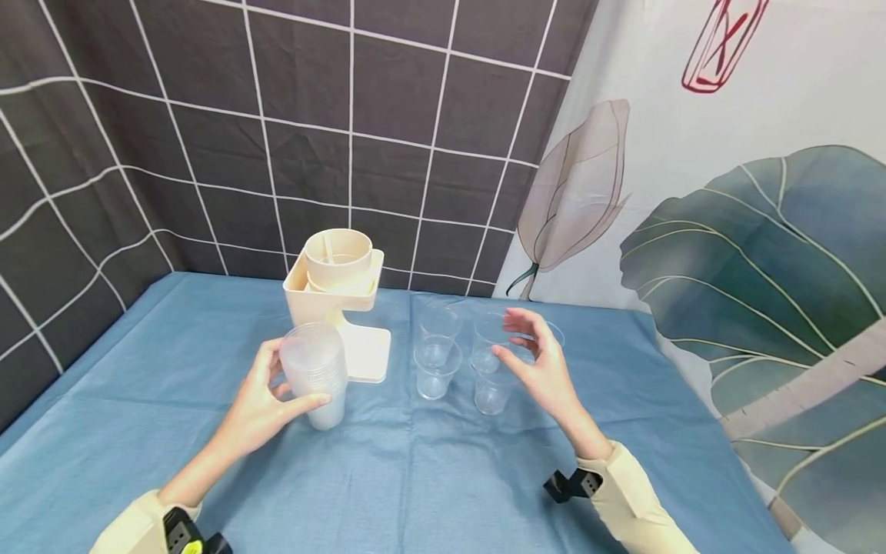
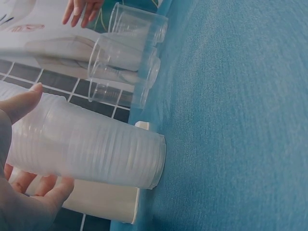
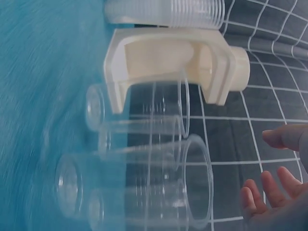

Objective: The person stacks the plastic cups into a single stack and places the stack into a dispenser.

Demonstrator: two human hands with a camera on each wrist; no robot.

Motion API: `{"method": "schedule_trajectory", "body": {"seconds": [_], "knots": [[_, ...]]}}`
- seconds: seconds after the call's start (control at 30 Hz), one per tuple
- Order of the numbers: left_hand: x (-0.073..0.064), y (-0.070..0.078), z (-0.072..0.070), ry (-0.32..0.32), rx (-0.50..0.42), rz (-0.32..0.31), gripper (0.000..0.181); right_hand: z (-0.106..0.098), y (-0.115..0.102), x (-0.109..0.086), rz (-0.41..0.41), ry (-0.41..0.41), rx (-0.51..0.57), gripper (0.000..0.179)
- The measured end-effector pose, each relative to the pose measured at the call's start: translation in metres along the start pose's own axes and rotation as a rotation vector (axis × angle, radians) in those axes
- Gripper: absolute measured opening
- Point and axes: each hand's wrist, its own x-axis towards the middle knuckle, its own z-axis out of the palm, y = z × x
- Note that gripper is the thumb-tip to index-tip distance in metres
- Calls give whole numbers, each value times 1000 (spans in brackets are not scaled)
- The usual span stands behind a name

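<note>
My left hand [image 1: 259, 404] grips a tall stack of clear plastic cups [image 1: 320, 377], thumb on the near side and fingers round the other. In the left wrist view the base of the stack [image 2: 144, 161] is right at the blue cloth. My right hand [image 1: 536, 354] is above the single clear cups on the right, fingers loosely bent and apart, holding nothing. Several of these cups stand upright in two columns; a front-left cup [image 1: 436, 369] and a front-right cup [image 1: 491, 392] show best. The right hand partly hides those behind it.
Behind the stack stands a cream-coloured stand [image 1: 367, 350] with a tray top, bearing a round cream container [image 1: 338, 258]. A blue cloth [image 1: 332, 492] covers the table. Dark gridded fabric [image 1: 304, 92] and a leaf-printed curtain [image 1: 754, 269] hang behind.
</note>
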Motion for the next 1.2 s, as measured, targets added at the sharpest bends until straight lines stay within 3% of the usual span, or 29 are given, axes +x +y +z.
{"method": "schedule_trajectory", "body": {"seconds": [0.4, 0.63, 0.77, 0.87, 0.97, 1.1, 1.2], "knots": [[1, -1, 1, -1, -2, 1, 80, -24, 14, -3, 26, 98, -88, 55], [0, -1, 1, -1, -4, 2, 80, -30, -4, -6, 17, 169, -144, 53], [1, -1, 1, 1, 1, 7, 80, -34, -2, -5, 28, 197, -134, 55], [1, -2, 1, 1, 1, 13, 80, -37, 3, -4, 46, 207, -122, 58], [1, -3, 1, 1, 2, 15, 80, -43, 23, -3, 68, 216, -131, 61], [1, -3, 1, 3, -1, 15, 80, -51, 49, -2, 129, 213, -147, 66], [1, -3, 1, 3, -3, 15, 80, -53, 52, -2, 194, 202, -146, 69]]}}
